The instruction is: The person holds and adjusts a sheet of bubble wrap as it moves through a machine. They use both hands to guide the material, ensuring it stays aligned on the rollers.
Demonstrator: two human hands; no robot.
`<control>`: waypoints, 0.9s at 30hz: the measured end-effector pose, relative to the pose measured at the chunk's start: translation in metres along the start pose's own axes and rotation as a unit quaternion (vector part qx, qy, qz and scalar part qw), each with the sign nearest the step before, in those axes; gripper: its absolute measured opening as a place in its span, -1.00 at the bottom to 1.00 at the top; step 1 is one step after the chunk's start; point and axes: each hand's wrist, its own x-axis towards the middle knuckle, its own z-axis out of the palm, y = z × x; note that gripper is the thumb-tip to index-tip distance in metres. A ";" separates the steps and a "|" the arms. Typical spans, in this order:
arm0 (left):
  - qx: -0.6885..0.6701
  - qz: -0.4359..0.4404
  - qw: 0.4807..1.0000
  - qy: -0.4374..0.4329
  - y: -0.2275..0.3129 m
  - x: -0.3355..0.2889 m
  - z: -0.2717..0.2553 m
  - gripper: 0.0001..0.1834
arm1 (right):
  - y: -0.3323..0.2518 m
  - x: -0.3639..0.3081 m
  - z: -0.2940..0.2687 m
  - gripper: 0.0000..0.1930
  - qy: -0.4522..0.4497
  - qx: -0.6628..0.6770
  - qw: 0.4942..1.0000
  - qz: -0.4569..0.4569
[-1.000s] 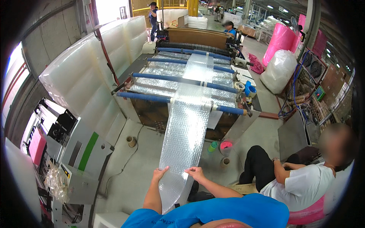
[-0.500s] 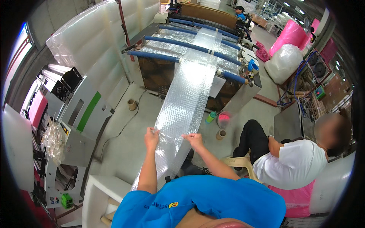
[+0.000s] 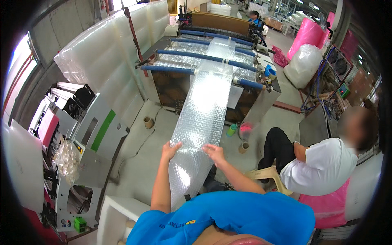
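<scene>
A long strip of clear bubble wrap (image 3: 200, 110) runs from the machine's blue rollers (image 3: 208, 59) down toward my body. My left hand (image 3: 168, 151) grips its left edge, thumb on top and the other fingers mostly hidden underneath. Across from it, my right hand (image 3: 214, 153) holds the right edge, its fingertips resting on the sheet. Between my hands the wrap is stretched fairly flat, and its lower end hangs close to my blue shirt.
At the right a person in a white shirt (image 3: 326, 165) sits on a beige chair (image 3: 271, 175). A grey machine with a green stripe (image 3: 102, 130) stands at the left. Cardboard cores (image 3: 148, 122) and a green bottle (image 3: 232, 130) are on the floor. Pink rolls (image 3: 306, 36) stand far right.
The view has shifted a little. Both hands have changed their hold on the wrap's edges, with the right thumb and fingers now further over the sheet. The wrap below my hands looks flatter.
</scene>
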 end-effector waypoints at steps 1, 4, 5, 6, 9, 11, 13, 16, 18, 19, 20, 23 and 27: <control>-0.025 -0.021 0.999 -0.030 0.000 0.001 -0.001 -0.45 | 0.003 0.000 0.002 -0.69 0.014 -0.003 1.000 -0.018; -0.036 -0.041 0.998 -0.045 -0.015 0.010 0.005 -0.48 | 0.013 0.010 -0.002 -0.67 0.005 0.006 0.999 0.045; -0.023 -0.040 0.998 -0.047 -0.022 0.014 0.009 -0.49 | 0.017 0.014 -0.003 -0.68 0.012 -0.007 0.999 0.047; -0.010 -0.041 0.998 -0.047 -0.030 0.017 0.012 -0.49 | 0.023 0.017 -0.002 -0.69 0.017 -0.022 0.998 0.050; 0.046 -0.040 0.997 -0.037 -0.072 0.031 0.031 -0.49 | 0.045 0.032 -0.004 -0.72 0.029 -0.089 0.995 0.032; 0.081 -0.055 0.994 -0.050 -0.072 0.037 0.042 -0.49 | 0.064 0.045 -0.011 -0.74 0.053 -0.132 0.990 0.007; 0.105 -0.092 0.987 -0.077 -0.051 0.031 0.048 -0.48 | 0.075 0.057 -0.020 -0.75 0.046 -0.145 0.988 0.031; 0.145 -0.099 0.981 -0.084 -0.066 0.044 0.057 -0.46 | 0.089 0.073 -0.024 -0.78 0.027 -0.141 0.987 0.070; 0.164 -0.121 0.973 -0.111 -0.077 0.052 0.062 -0.42 | 0.096 0.081 -0.026 -0.78 0.018 -0.130 0.987 0.090; 0.175 -0.130 0.968 -0.127 -0.081 0.057 0.065 -0.40 | 0.103 0.085 -0.028 -0.78 0.014 -0.128 0.987 0.092; 0.173 -0.133 0.966 -0.137 -0.085 0.062 0.068 -0.39 | 0.109 0.090 -0.030 -0.78 0.009 -0.126 0.988 0.094; 0.172 -0.143 0.961 -0.163 -0.109 0.071 0.078 -0.37 | 0.112 0.094 -0.033 -0.78 -0.009 -0.131 0.982 0.136; 0.164 -0.137 0.966 -0.144 -0.137 0.076 0.092 -0.35 | 0.111 0.089 -0.033 -0.77 0.005 -0.177 0.977 0.116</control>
